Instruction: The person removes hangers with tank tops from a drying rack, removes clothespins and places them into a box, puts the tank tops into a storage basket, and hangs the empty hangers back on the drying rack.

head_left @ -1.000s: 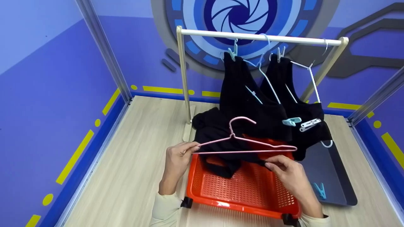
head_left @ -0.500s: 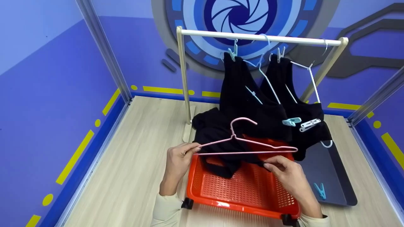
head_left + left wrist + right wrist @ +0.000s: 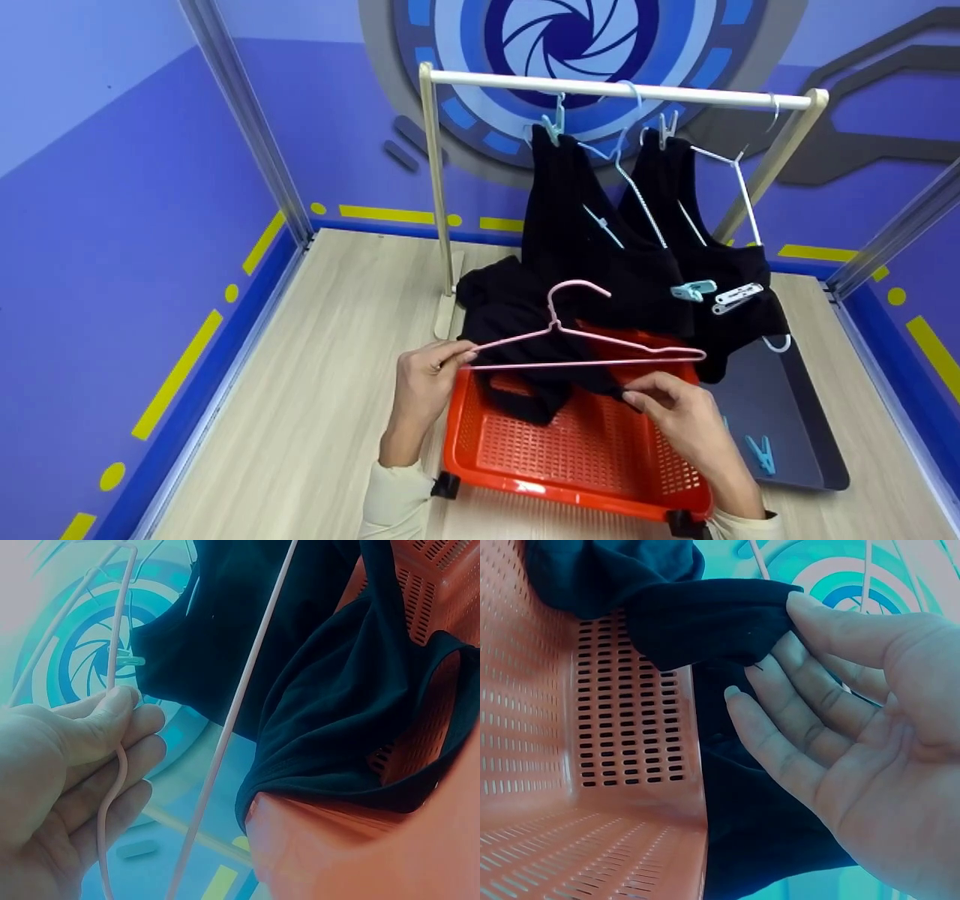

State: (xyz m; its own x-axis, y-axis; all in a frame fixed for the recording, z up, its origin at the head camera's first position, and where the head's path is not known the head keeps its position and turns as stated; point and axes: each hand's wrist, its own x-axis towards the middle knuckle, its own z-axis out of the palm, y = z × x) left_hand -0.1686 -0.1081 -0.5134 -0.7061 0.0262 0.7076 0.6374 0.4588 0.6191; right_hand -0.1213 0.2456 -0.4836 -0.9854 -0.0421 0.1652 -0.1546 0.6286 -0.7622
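In the head view my left hand [image 3: 426,382] pinches the left end of a pink wire hanger [image 3: 598,337], its hook pointing up. The left wrist view shows thumb and fingers on the hanger's wire [image 3: 120,765]. My right hand [image 3: 686,416] pinches an edge of a loose black tank top [image 3: 495,326], below the hanger's right end. That edge is folded cloth [image 3: 712,622] in the right wrist view, held between thumb and fingertips. The tank top lies bunched over the back left of a red basket [image 3: 577,493], a loop of it hanging inside.
Behind stands a wooden rack [image 3: 510,81]. Two black tank tops hang there, one on a blue hanger [image 3: 641,199], one on a white hanger [image 3: 742,187], with pegs [image 3: 694,289] on them. A grey tray [image 3: 814,420] with a blue peg [image 3: 762,454] lies right of the basket.
My right hand has shifted slightly left, drawing the pinched edge of the tank top with it. The pink hanger has moved a touch right and down. My left hand keeps its hold.
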